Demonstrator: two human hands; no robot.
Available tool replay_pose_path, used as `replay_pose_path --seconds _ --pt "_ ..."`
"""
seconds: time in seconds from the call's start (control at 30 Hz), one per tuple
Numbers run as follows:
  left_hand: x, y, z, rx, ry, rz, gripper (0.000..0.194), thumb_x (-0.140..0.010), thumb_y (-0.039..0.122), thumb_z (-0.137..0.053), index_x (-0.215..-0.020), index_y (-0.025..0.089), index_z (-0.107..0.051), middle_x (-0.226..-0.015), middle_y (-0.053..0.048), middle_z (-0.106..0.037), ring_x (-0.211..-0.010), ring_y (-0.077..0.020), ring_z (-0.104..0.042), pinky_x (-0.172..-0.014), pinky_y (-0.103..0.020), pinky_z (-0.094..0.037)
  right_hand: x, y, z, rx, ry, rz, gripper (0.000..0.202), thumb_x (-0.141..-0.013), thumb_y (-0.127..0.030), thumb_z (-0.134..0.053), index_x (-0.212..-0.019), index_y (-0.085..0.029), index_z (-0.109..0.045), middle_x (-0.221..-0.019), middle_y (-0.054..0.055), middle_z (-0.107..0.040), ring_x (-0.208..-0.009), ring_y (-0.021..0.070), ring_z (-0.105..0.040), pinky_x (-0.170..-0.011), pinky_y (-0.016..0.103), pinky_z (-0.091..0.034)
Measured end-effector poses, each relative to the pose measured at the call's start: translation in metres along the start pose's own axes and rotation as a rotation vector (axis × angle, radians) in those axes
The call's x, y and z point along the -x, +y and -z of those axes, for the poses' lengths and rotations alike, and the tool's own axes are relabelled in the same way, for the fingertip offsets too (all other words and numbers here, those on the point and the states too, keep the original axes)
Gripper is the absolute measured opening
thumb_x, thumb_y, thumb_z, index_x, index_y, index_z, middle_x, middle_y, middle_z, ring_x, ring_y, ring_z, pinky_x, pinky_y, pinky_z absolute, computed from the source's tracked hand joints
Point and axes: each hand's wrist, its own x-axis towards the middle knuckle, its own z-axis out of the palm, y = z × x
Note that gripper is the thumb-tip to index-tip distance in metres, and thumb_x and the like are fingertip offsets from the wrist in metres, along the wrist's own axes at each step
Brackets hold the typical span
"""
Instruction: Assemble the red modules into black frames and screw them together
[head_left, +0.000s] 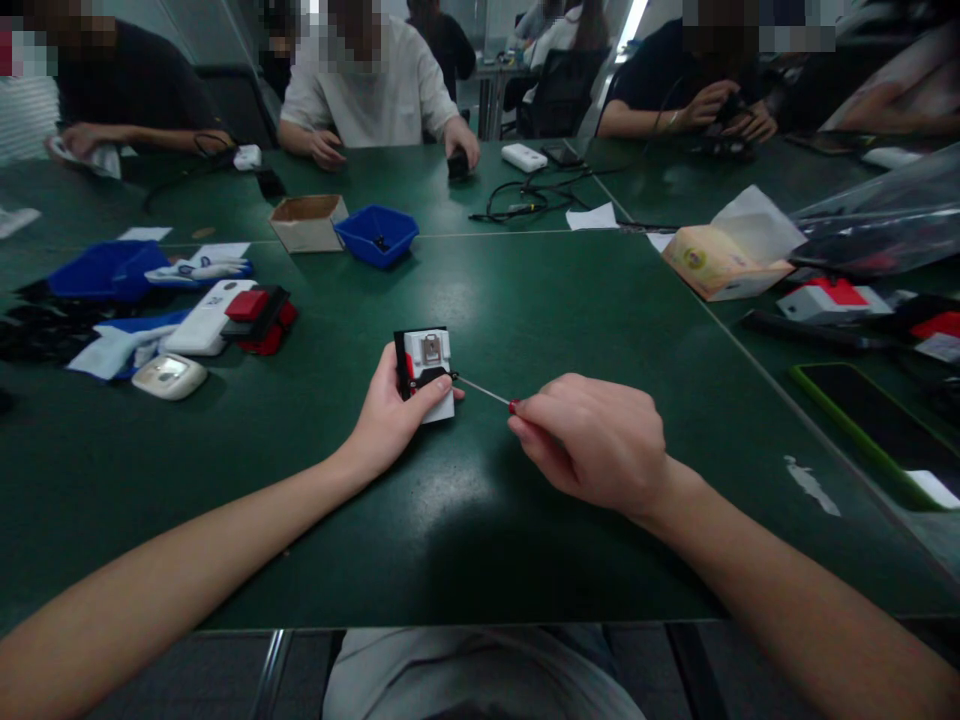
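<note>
My left hand (397, 405) grips a small white, black and red device (431, 350) with a metal piece on its face, held over the green table (450, 560). The thumb presses on a black part at its lower side. My right hand (600, 435) is closed around the red handle of a thin screwdriver (484, 391); most of the handle is hidden in the fingers. The screwdriver's metal shaft points left, and its tip meets the black part beside my left thumb. Whether a screw sits there is too small to tell.
A cardboard box (309, 222) and a blue bin (377, 237) with small dark parts stand ahead. Gloves, a white case and red-black parts (259, 318) lie left. A tissue box (724, 262) and a green-edged phone (874, 430) lie right. Several people sit across the table.
</note>
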Motion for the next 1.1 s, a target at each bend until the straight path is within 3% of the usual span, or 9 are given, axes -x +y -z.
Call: replay_pose_path --seconds 0.13,0.27,1.1 --pt "0.000 0.002 -0.001 -0.053 0.011 0.007 0.051 -0.083 0.038 -0.082 -0.120 0.021 -0.051 -0.108 -0.005 -0.069 -0.088 -0.0222 -0.077 -0.077 -0.033 -0.064 0.001 -0.002 -0.001 -0.130 0.067 0.034 0.008 -0.097 -0.017 -0.057 -0.093 -0.018 -0.063 -0.075 0.002 -0.070 -0.068 0.0149 -0.064 -0.064 0.027 -0.048" --pt "0.000 0.001 -0.002 -0.067 0.010 -0.011 0.053 -0.083 0.040 -0.081 -0.120 0.020 -0.050 -0.108 -0.005 -0.068 -0.088 -0.0225 -0.076 -0.079 -0.035 -0.063 0.002 -0.008 -0.005 -0.177 0.083 0.082 0.007 -0.096 -0.015 -0.056 -0.096 -0.019 -0.063 -0.081 0.003 -0.073 -0.071 0.0153 -0.066 -0.064 0.028 -0.050" --pt "0.003 0.007 -0.005 -0.108 0.008 -0.034 0.052 -0.083 0.038 -0.081 -0.120 0.019 -0.049 -0.107 -0.005 -0.067 -0.090 -0.0228 -0.076 -0.078 -0.033 -0.062 0.003 -0.015 -0.010 -0.106 0.076 0.070 0.014 -0.103 -0.020 -0.052 -0.096 -0.016 -0.064 -0.073 0.002 -0.070 -0.070 0.0141 -0.064 -0.062 0.028 -0.046"
